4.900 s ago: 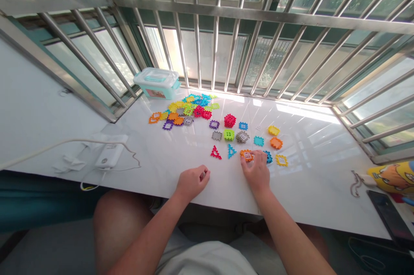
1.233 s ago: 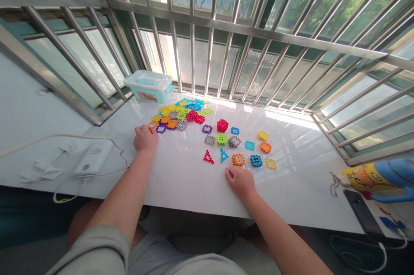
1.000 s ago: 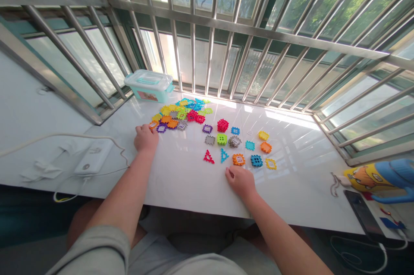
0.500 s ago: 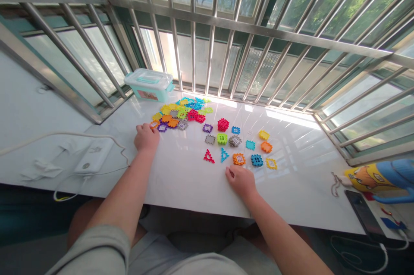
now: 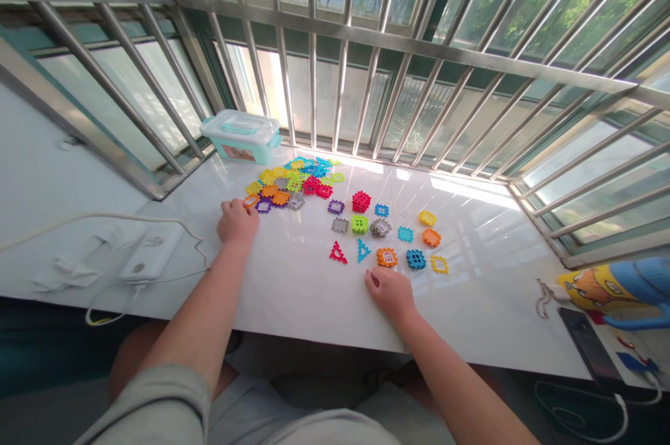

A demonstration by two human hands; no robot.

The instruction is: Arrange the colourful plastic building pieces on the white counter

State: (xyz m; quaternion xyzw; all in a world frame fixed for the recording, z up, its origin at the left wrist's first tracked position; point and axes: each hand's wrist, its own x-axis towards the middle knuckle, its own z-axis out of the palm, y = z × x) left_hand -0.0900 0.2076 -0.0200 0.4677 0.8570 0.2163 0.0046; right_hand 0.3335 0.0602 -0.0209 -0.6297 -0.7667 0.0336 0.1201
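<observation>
While the left hand [image 5: 238, 222] works low at the near-left edge of a heap of mixed-colour toothed plastic tiles [image 5: 296, 183], its bent fingers meet an orange square plastic tile with a pale centre [image 5: 251, 201]; whether they pinch it, I can't tell! Over to the heap's right, nearer the person, the right hand [image 5: 391, 291] rests on the glossy white tabletop [image 5: 308, 305], fingers curled into a loose fist, nothing showing in their hold. Just beyond them, right of that heap, sits a chunky orange toothed plastic block [image 5: 386, 257].
</observation>
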